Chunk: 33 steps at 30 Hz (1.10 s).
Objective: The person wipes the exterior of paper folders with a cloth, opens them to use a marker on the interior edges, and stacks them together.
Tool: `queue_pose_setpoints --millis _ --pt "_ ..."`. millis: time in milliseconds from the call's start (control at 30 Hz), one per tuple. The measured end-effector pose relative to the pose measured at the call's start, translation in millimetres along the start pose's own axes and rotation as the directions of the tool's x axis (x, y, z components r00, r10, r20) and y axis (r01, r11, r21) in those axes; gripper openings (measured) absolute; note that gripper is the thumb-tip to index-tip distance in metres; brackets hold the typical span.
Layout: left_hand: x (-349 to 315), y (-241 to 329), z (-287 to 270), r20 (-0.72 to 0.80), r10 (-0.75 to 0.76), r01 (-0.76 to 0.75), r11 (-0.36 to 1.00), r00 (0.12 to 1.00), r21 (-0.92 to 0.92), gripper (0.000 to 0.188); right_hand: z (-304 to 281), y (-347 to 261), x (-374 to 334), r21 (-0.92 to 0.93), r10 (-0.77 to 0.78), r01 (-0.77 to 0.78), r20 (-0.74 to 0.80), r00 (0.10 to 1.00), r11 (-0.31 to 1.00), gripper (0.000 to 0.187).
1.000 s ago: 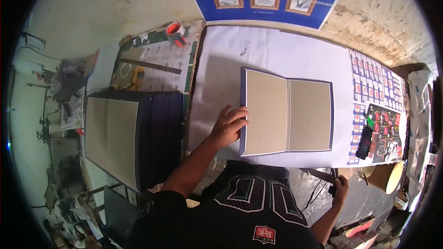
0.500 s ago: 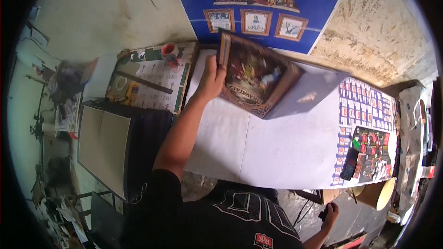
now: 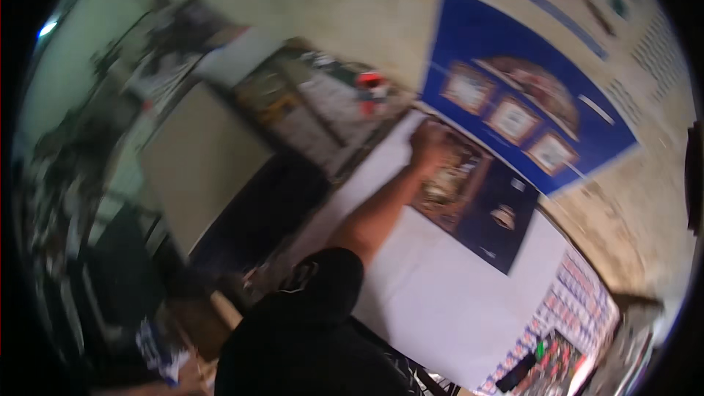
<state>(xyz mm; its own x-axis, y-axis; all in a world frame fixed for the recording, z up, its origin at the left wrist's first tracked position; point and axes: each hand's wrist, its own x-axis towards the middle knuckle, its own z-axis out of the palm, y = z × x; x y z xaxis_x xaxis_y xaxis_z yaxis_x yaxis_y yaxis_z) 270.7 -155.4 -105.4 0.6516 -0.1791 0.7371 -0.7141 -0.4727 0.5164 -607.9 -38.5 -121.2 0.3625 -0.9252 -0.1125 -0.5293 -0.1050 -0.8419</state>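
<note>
A large folded printed sheet (image 3: 502, 209) lies spread on the white tabletop against the wall. One of its panels carries an ornate brown picture, the other is dark blue with a small pale emblem. My left hand (image 3: 431, 147) is at the far left edge of the picture panel, its fingers bent and closed on that edge; blur softens the details. The left forearm reaches across the white table surface (image 3: 433, 290). My right hand is out of view.
A dark box with a beige face (image 3: 202, 169) stands left of the table. Behind it a cluttered board bears a red cup (image 3: 370, 82). A black object (image 3: 517, 372) lies on printed sheets at the near right. A blurred skin-coloured shape (image 3: 192, 375), perhaps a hand, shows lower left.
The printed sheet has come down from the air to lie opened on the table, my left hand still at its edge. The view has swung left and tilted; my right hand has left it.
</note>
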Motion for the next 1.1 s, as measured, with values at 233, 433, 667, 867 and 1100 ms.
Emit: queue_pose_setpoints --millis 233,433,667,867,1100 --pt "-35.4 46.3 -318.4 0.319 0.128 -0.127 0.992 0.939 -0.023 0.062 82.4 -79.2 162.4 0.056 -0.021 -0.001 0.395 0.918 0.998 0.030" --pt "-48.2 -27.8 -555.4 0.208 -0.387 0.142 0.704 0.898 0.696 0.077 261.4 -264.0 259.4 0.015 0.202 -0.248 0.531 0.823 0.969 0.027" --pt "-98.7 -56.6 -568.3 0.358 -0.279 0.049 0.843 0.891 0.536 0.062 433.5 -498.1 184.1 0.107 -0.635 0.785 0.659 0.403 0.610 0.035" --pt "-124.5 -45.2 -566.6 0.234 -0.014 -0.080 0.919 0.972 0.386 0.031 518.1 -561.1 99.7 0.336 -0.866 0.939 0.488 -0.105 0.076 0.052" --pt "-121.3 -20.1 -560.0 0.170 -0.016 -0.050 0.924 0.985 0.379 0.034 527.2 -547.9 79.6 0.373 -0.847 0.928 0.496 -0.191 0.010 0.050"
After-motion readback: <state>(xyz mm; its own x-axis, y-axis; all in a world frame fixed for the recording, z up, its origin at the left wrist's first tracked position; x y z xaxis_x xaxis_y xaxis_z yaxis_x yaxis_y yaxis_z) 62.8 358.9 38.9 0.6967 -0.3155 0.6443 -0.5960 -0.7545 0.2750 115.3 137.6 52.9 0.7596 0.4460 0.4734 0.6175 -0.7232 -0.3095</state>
